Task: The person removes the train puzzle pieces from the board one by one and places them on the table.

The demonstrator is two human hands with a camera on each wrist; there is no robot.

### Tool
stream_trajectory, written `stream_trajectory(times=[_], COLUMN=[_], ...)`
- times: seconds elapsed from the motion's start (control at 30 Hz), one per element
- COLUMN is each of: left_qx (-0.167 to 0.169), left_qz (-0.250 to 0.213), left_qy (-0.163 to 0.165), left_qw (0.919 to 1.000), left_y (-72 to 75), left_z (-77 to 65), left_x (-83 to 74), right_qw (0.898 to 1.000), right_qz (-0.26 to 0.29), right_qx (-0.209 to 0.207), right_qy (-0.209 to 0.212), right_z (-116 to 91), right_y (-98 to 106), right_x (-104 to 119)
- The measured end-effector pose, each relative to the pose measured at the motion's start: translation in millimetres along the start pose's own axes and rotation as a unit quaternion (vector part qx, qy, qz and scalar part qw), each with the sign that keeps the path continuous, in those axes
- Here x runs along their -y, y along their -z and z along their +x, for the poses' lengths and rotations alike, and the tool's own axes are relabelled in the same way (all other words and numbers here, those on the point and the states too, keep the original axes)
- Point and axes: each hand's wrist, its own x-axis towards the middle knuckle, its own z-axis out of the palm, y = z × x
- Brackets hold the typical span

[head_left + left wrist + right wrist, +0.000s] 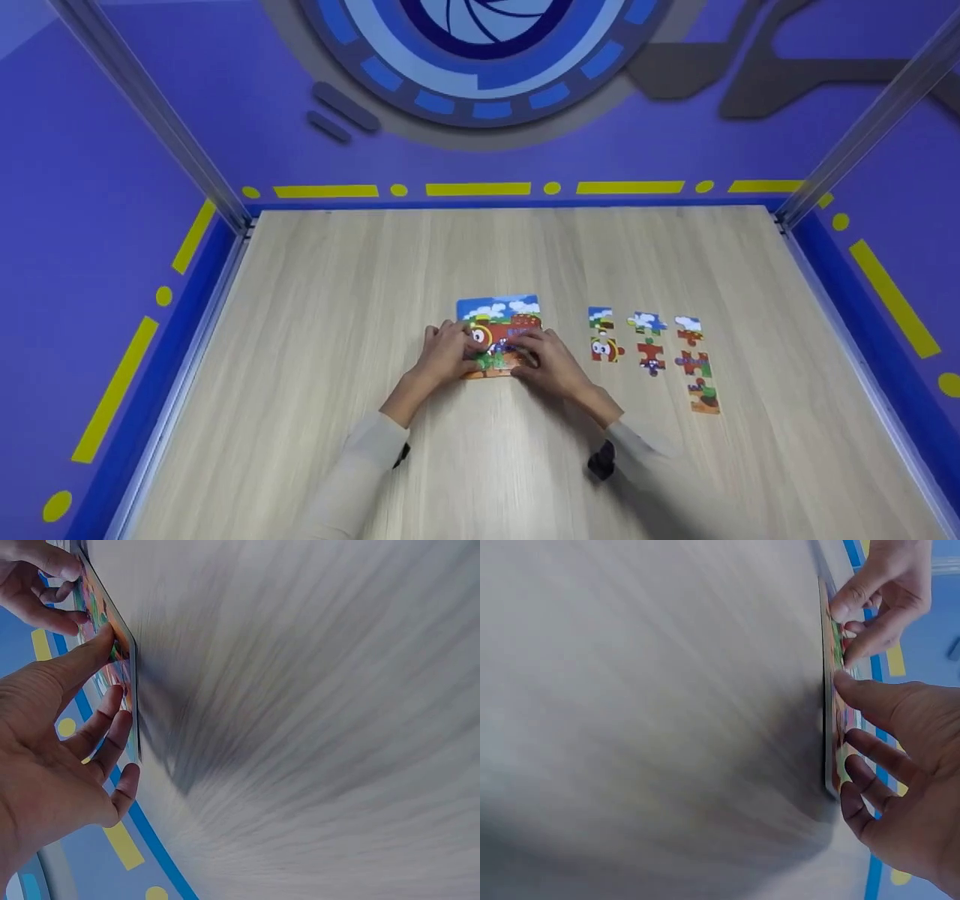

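A square picture puzzle (pixel 499 306), with blue sky, clouds and a red cartoon figure, lies flat mid-table. My left hand (pixel 444 356) reaches in from its left side, thumb and index finger holding a puzzle piece at its lower left. From the right, my right hand (pixel 553 364) holds another piece near the lower middle between thumb and index finger. The fingers hide much of both pieces. In the left wrist view the left thumb (pixel 105 637) bears on the near edge of the puzzle. The right thumb (pixel 844 680) rests at that edge in the right wrist view.
Several loose jigsaw pieces (pixel 650 356) lie apart on the wooden table (pixel 337 300), right of the puzzle, in rough columns. Blue-purple panels (pixel 480 161) with yellow markings wall the table at the back and sides. Black devices (pixel 601 460) sit at the wrists.
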Motion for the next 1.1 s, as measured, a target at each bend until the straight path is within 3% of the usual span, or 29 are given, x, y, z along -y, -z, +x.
stream_trajectory(times=[0.47,0.8,1.1], left_qx=[-0.01,-0.013,-0.013], left_qz=[0.008,0.013,0.003], left_qy=[-0.006,-0.012,-0.005], left_qw=[0.9999,0.9998,0.9999], left_y=[0.4,-2.4,-2.4], left_z=[-3.7,-2.8,0.4], left_x=[1.3,-0.3,0.7], right_qw=[0.998,0.999,0.997], right_qz=[-0.007,0.012,0.01], right_qx=[0.035,0.027,0.029], right_qy=[-0.057,-0.044,-0.067], right_z=[10,17,22], right_y=[-3,-2,-3], right_x=[16,15,16])
